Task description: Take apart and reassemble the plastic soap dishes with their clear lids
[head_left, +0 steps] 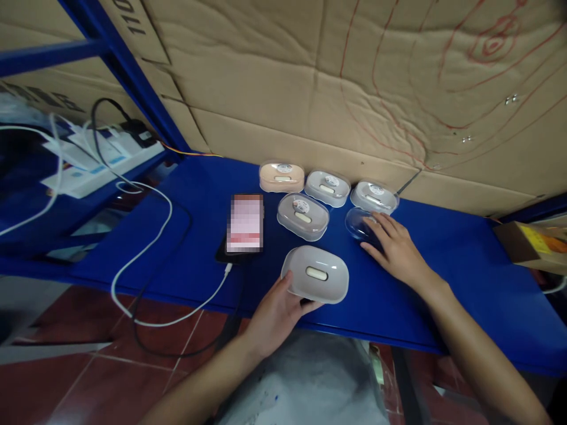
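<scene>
My left hand grips a grey oval box, probably a soap box, with its thumb over the rim and fingers underneath. The box is uncovered, tilted towards me, with a cream oblong piece at its centre. Over to the right, my right hand grasps a clear plastic lid low at the blue tabletop, thumb on the near side and fingers across the top. Part of the lid is hidden by that hand. Just beyond my left hand sits another grey box under a clear lid with a round sticker.
Along the cardboard wall stand a peach box and two grey boxes, all lidded. A phone with a white cable lies left of them. Power strips are at far left, a cardboard carton at far right.
</scene>
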`<action>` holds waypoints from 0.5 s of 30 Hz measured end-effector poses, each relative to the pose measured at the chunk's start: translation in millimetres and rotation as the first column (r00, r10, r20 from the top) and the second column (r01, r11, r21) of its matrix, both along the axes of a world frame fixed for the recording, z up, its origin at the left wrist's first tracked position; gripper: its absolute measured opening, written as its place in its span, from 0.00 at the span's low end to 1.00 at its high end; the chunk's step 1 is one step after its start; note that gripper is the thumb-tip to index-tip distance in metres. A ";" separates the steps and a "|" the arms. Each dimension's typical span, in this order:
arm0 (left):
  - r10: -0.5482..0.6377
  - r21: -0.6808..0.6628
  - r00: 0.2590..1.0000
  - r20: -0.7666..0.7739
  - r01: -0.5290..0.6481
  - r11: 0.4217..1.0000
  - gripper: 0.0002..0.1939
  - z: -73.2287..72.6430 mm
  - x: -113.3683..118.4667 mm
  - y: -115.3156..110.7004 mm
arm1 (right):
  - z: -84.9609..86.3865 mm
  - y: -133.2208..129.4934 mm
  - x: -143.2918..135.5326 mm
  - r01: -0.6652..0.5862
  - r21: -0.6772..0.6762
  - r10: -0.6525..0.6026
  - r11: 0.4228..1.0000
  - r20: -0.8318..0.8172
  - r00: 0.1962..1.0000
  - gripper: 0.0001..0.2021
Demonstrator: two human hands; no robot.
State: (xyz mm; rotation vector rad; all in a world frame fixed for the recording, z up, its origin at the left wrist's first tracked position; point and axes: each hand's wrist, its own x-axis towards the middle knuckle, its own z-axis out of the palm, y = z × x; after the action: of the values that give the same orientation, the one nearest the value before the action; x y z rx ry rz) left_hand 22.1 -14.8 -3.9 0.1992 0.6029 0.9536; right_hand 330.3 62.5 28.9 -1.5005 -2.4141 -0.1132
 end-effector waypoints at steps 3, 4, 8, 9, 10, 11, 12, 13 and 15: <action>-0.033 0.016 0.999 0.021 0.033 0.999 0.24 -2.4 -0.2 2.3 | -12.3 13.7 18.0 0.020 -0.031 -0.019 0.999 0.014 1.000 0.30; -0.044 0.014 0.999 0.020 0.043 0.999 0.24 -3.1 -0.5 3.0 | -15.4 13.5 19.1 0.012 -0.042 -0.012 0.999 -0.009 1.000 0.31; -0.062 -0.001 0.998 -0.002 0.062 0.998 0.26 -2.8 -1.6 5.1 | -17.4 3.4 10.2 -0.041 -0.137 0.027 0.990 -0.103 0.994 0.32; -0.063 -0.002 0.998 -0.005 0.063 0.998 0.26 -2.2 -1.6 5.3 | -15.4 -0.1 5.7 -0.051 -0.150 0.030 0.987 -0.143 0.989 0.32; -0.064 0.002 0.998 -0.003 0.064 0.998 0.27 -1.6 -1.3 5.3 | -12.6 -4.1 0.2 -0.064 -0.151 0.033 0.986 -0.195 0.980 0.31; -0.065 0.009 0.998 0.002 0.065 0.998 0.27 -1.1 -0.8 5.1 | -9.1 -8.8 -6.6 -0.084 -0.144 0.045 0.986 -0.254 0.966 0.31; -0.068 0.020 0.998 0.005 0.068 0.998 0.27 -0.8 -0.2 4.6 | -5.2 -14.4 -15.0 -0.122 -0.139 0.074 0.983 -0.310 0.948 0.31; -0.072 0.034 0.997 0.007 0.071 0.997 0.28 -0.6 0.4 3.9 | -1.3 -20.8 -24.6 -0.172 -0.137 0.114 0.975 -0.354 0.928 0.32; -0.078 0.061 0.997 -0.001 0.078 0.995 0.28 -0.7 1.6 2.3 | 5.1 -34.6 -46.3 -0.292 -0.150 0.218 0.945 -0.377 0.900 0.34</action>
State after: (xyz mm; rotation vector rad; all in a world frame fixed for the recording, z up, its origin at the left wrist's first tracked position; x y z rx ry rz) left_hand 23.7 -12.5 -4.6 0.2742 0.5611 0.8968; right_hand 284.0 27.9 34.0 -1.1386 -2.3437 0.4391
